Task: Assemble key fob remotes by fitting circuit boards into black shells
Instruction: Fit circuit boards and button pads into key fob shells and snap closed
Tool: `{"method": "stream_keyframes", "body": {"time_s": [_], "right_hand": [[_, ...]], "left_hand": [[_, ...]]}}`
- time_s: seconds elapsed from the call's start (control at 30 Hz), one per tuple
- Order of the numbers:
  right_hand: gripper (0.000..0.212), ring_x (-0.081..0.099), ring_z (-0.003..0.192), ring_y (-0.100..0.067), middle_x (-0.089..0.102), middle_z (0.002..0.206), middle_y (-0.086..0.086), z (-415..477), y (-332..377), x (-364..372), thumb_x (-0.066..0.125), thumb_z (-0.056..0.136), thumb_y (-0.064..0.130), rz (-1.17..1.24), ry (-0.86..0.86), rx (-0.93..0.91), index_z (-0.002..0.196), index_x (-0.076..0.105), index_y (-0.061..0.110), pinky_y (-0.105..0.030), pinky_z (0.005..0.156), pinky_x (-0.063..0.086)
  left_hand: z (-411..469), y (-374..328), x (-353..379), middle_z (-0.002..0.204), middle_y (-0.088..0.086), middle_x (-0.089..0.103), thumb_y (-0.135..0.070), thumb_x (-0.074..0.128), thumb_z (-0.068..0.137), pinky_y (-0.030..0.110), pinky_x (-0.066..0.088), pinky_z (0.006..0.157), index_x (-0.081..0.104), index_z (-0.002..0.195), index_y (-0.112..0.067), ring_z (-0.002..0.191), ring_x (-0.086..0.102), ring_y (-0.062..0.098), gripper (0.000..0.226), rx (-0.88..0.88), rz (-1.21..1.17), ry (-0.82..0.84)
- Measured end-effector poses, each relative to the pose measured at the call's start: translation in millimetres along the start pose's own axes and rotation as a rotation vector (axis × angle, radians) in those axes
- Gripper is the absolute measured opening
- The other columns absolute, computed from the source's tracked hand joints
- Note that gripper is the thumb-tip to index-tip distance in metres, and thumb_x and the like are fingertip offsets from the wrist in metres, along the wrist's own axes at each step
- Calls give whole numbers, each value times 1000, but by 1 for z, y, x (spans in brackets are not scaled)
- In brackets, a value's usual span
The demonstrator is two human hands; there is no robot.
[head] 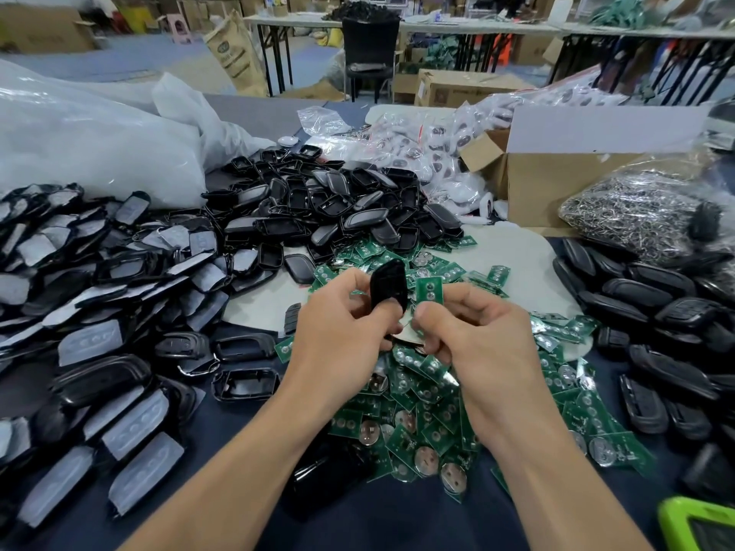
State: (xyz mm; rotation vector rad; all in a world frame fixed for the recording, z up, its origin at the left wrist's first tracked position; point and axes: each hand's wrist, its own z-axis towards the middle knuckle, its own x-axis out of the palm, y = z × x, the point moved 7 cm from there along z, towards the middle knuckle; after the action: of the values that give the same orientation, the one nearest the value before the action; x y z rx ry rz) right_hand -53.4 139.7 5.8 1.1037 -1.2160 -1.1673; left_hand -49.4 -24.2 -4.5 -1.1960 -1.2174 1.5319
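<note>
Status: left grip point(342, 324) has thumb and fingers pinched round the lower end of a glossy black oval plastic shell point(388, 286), which stands upright above the counter. The right grip point(477, 336) has curled fingers pinching the bottom edge of a small green rectangular circuit board point(429, 290), just beside the shell; can't tell if they touch. Both are held over the loose heap of green boards point(413, 411) on the dark blue counter point(238, 518), with the pile of empty black shells point(338, 204) behind. Handling guess: both parts are very light. The shell looks rigid but glossy, likely slick, so hold it by the long side edges and keep the cavity free. The board looks thin and stiff, probably brittle if flexed. Take it by the bare edges, off the round metal contacts, and press it in evenly, not levered from one corner.
</note>
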Motion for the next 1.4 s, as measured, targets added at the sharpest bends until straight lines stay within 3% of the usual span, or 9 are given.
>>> {"method": "stream_keyframes", "body": {"time_s": [0.23,0.43,0.57,0.9,1.03,1.13,1.2,1.33,1.4], "right_hand": [[23,54,51,-13,69,62,-2,-1,4,3,78,86,4,-87,19,-77,82,82,27,-25,53,46],[26,58,49,-14,70,62,-3,0,-1,-6,82,84,13,-88,-87,-51,95,66,31,-28,52,46],[23,53,45,-12,69,59,-1,2,-5,-6,84,81,21,-135,-61,-21,92,67,32,-28,50,46],[20,50,44,-11,70,61,0,9,-12,-14,85,82,15,-100,-128,29,93,74,27,-33,56,45],[14,46,44,-10,62,56,3,9,-13,-8,81,87,9,-24,-21,73,88,83,23,-23,47,40],[18,55,47,-8,68,59,1,9,-9,-12,83,83,7,-58,-21,75,85,84,24,-18,46,42],[20,60,51,-9,72,62,2,9,-5,-18,87,79,14,-250,-85,4,79,81,33,-24,52,47],[31,61,52,-1,69,63,23,5,8,-14,89,76,19,-535,-97,-142,76,73,46,-14,52,45],[30,62,56,-4,69,66,21,2,12,-10,88,77,17,-595,-71,-187,84,78,44,-17,53,49]], "left_hand": [[-4,-10,5,73,-3,77,-25,77,86,50,62,64,77,89,-29,62,70,24,5,108,67,105],[-6,-6,8,84,4,81,-4,74,91,29,64,63,81,89,-32,77,80,22,29,2,-131,135],[-5,-3,14,86,5,81,-1,61,100,27,62,64,64,119,-26,79,79,21,31,-41,-170,130],[-15,-23,19,84,6,76,-6,54,101,52,61,78,45,138,-60,77,73,26,66,168,186,182],[-18,-30,17,78,-16,76,-10,63,95,38,54,58,42,130,-59,56,64,18,64,258,268,142],[-16,-27,14,86,-32,74,-14,79,87,25,61,67,45,119,-56,74,74,-1,63,216,269,128],[-13,-24,10,85,-30,75,-17,83,84,21,60,65,49,112,-52,76,73,-4,55,200,254,104],[-5,-17,0,75,-7,78,-20,73,94,45,63,68,56,98,-42,67,75,20,28,129,155,51],[-3,-13,0,72,-7,77,-18,68,98,37,63,64,65,103,-40,64,75,14,22,107,146,73]]}}
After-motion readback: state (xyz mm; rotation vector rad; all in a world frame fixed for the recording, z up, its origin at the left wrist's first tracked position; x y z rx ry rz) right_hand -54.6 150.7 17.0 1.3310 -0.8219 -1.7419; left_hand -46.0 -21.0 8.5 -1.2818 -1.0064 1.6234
